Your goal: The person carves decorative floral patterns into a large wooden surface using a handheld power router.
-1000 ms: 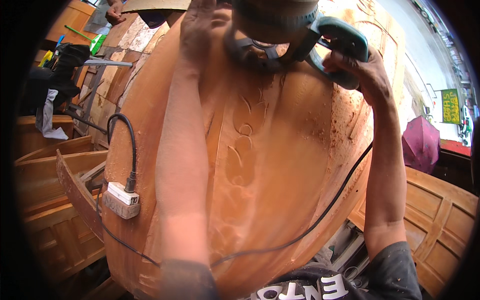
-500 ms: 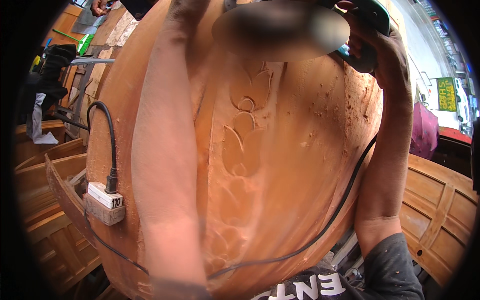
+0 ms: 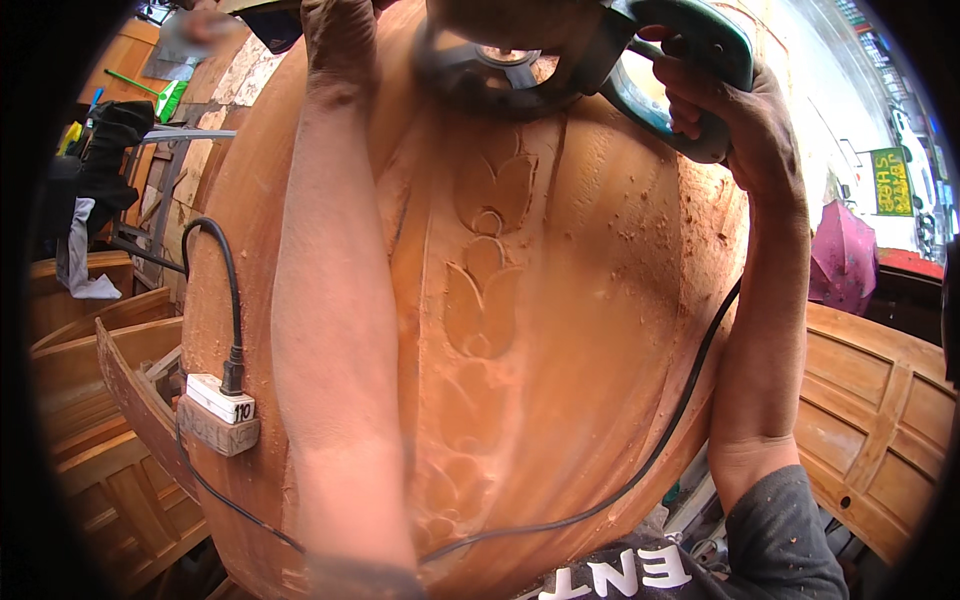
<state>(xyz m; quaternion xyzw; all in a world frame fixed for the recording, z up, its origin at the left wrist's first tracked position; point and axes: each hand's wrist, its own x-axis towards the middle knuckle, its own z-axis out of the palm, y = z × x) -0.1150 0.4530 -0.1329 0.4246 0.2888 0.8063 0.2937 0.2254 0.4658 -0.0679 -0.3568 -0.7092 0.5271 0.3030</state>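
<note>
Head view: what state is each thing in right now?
Power tool, held by its handle; running or off, cannot tell.
Right hand, closed around the handle.
Left hand, partly out of frame; grip unclear.
Wood panel, carved, strewn with shavings.
Black plug, pushed into the white socket.
Umbrella, apparently open.

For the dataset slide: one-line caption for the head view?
Right hand grips a handled power tool over a carved wooden panel, a black cord curving across its lower part.
</note>
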